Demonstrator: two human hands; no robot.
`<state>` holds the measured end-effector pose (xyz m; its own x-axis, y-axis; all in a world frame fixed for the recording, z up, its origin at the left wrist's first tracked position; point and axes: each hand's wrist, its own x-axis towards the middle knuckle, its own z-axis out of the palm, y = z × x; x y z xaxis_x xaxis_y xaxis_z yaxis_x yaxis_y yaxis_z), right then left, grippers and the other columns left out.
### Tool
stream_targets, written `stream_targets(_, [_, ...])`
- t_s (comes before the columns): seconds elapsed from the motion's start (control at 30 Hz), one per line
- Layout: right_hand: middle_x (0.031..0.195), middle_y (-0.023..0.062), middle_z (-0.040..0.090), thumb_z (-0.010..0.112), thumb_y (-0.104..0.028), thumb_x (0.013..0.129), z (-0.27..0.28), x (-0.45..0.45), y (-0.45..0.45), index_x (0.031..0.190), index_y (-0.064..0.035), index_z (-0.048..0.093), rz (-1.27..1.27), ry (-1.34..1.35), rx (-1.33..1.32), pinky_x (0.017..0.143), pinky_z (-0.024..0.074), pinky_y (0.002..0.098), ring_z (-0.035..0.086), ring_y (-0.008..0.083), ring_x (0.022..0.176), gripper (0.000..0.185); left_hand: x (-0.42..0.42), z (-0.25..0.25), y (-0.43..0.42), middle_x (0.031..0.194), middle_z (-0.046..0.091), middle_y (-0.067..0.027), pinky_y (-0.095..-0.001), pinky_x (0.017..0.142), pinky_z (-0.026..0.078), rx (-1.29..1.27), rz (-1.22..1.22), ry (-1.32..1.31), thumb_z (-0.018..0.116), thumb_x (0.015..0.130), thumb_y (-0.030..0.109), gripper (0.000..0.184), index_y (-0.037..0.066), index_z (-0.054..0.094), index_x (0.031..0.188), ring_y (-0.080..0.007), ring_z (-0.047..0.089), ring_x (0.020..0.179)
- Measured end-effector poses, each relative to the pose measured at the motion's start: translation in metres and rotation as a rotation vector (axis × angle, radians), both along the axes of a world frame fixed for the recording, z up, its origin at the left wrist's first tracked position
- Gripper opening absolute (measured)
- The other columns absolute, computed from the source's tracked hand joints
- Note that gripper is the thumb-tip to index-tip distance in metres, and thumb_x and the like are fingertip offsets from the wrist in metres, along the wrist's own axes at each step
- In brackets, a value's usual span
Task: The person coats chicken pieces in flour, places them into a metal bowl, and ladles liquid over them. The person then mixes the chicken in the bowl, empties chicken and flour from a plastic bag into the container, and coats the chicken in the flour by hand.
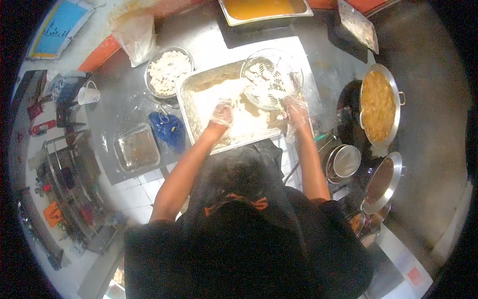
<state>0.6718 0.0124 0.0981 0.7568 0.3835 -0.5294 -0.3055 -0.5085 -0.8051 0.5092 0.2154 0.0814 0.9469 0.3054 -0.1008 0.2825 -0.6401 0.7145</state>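
Observation:
A metal tray (188, 122) holding white flour lies on the worktop in front of me. Over its right part is a round wire strainer (269, 102) with several pale, flour-coated pieces in it. My right hand (297, 113), in a clear plastic glove, grips the strainer at its lower right rim. Also in a clear glove, my left hand (222, 113) is at the flour in the middle of the tray, its fingers curled in. Whatever those fingers hold is hidden by glare and the glove.
A bowl of pale chunks (171, 72) stands left of the tray, near a blue bag (167, 128) and a glass dish (137, 146). At the back is a pan of orange liquid (264, 9). On the right, a wide pan (397, 107) holds frying food beside a second pan (396, 167).

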Motion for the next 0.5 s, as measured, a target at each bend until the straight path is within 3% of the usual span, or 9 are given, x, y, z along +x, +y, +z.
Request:
stream_targets(0.1, [0.109, 0.0119, 0.057, 0.049, -0.037, 0.082, -0.005, 0.0, -0.012, 0.109, -0.0008, 0.055, 0.348, -0.287, -0.234, 0.082, 0.0399, 0.0286, 0.053, 0.0183, 0.097, 0.046, 0.008, -0.013, -0.026, 0.098, 0.055, -0.0205, -0.0392, 0.084, 0.039, 0.422, -0.096, -0.042, 0.047, 0.077, 0.022, 0.032, 0.001, 0.055, 0.1, -0.032, 0.05, 0.096])
stream_targets(0.13, [0.111, 0.0106, 0.055, 0.05, -0.032, 0.083, 0.016, -0.001, -0.001, 0.112, -0.0009, 0.053, 0.2, -0.071, -0.148, 0.083, 0.0398, 0.0281, 0.051, 0.0175, 0.1, 0.042, 0.009, -0.012, -0.031, 0.098, 0.055, -0.0195, -0.0386, 0.086, 0.038, 0.568, -0.123, -0.063, 0.047, 0.078, 0.024, 0.032, 0.003, 0.055, 0.101, -0.0318, 0.05, 0.095])
stream_targets(0.17, [0.114, 0.0093, 0.054, 0.05, -0.026, 0.084, 0.028, -0.003, 0.006, 0.114, -0.0011, 0.051, 0.051, 0.147, -0.056, 0.085, 0.0397, 0.0276, 0.05, 0.0168, 0.102, 0.039, 0.001, -0.009, -0.036, 0.103, 0.053, -0.0182, -0.0387, 0.087, 0.037, 0.348, -0.248, -0.015, 0.049, 0.077, 0.023, 0.034, 0.003, 0.054, 0.104, -0.0321, 0.048, 0.098])
stream_targets(0.2, [0.114, 0.0093, 0.054, 0.05, -0.026, 0.084, 0.027, -0.005, 0.005, 0.114, -0.0011, 0.051, 0.043, 0.144, -0.052, 0.085, 0.0397, 0.0276, 0.05, 0.0168, 0.102, 0.039, -0.003, -0.004, -0.036, 0.107, 0.051, -0.0169, -0.0388, 0.089, 0.035, 0.129, -0.372, 0.036, 0.052, 0.076, 0.022, 0.036, 0.003, 0.052, 0.106, -0.0324, 0.045, 0.101])
stream_targets(0.27, [0.111, 0.0089, 0.055, 0.049, -0.028, 0.085, 0.019, -0.016, -0.005, 0.113, -0.0019, 0.052, 0.018, -0.015, 0.091, 0.082, 0.0412, 0.0283, 0.052, 0.0178, 0.098, 0.038, -0.016, 0.01, -0.028, 0.108, 0.052, -0.0165, -0.0376, 0.091, 0.035, -0.016, -0.422, -0.008, 0.053, 0.077, 0.023, 0.037, 0.003, 0.053, 0.108, -0.0295, 0.046, 0.104])
stream_targets(0.3, [0.111, 0.0089, 0.055, 0.049, -0.028, 0.085, 0.013, -0.011, -0.003, 0.113, -0.0019, 0.052, 0.027, -0.018, 0.094, 0.082, 0.0412, 0.0283, 0.052, 0.0178, 0.098, 0.038, -0.018, 0.022, -0.018, 0.109, 0.052, -0.0154, -0.0367, 0.091, 0.035, -0.281, -0.385, 0.121, 0.053, 0.077, 0.024, 0.037, 0.004, 0.053, 0.108, -0.0276, 0.046, 0.104])
stream_targets(0.37, [0.109, 0.0085, 0.057, 0.048, -0.029, 0.085, 0.001, -0.003, -0.002, 0.114, -0.0006, 0.052, 0.255, -0.215, -0.114, 0.082, 0.0414, 0.0279, 0.053, 0.0177, 0.096, 0.04, -0.023, 0.023, -0.002, 0.11, 0.053, -0.0143, -0.0357, 0.091, 0.035, -0.55, -0.337, 0.247, 0.053, 0.078, 0.025, 0.037, 0.005, 0.053, 0.109, -0.0258, 0.046, 0.105])
stream_targets(0.43, [0.109, 0.0094, 0.057, 0.048, -0.029, 0.085, 0.038, -0.013, 0.009, 0.113, -0.0016, 0.052, 0.116, -0.051, -0.077, 0.081, 0.0416, 0.0273, 0.054, 0.0178, 0.095, 0.04, -0.015, 0.009, 0.017, 0.111, 0.054, -0.0112, -0.0329, 0.09, 0.035, -0.442, -0.554, 0.548, 0.056, 0.079, 0.027, 0.04, 0.004, 0.053, 0.11, -0.0216, 0.048, 0.103])
stream_targets(0.5, [0.109, 0.0103, 0.057, 0.048, -0.03, 0.085, 0.055, -0.021, 0.018, 0.113, -0.0026, 0.053, -0.03, 0.112, -0.043, 0.081, 0.0417, 0.0267, 0.054, 0.0179, 0.095, 0.039, -0.018, 0.02, 0.029, 0.106, 0.056, -0.0109, -0.0328, 0.083, 0.04, -0.571, -0.36, 0.543, 0.054, 0.08, 0.029, 0.038, 0.003, 0.054, 0.108, -0.0208, 0.051, 0.095])
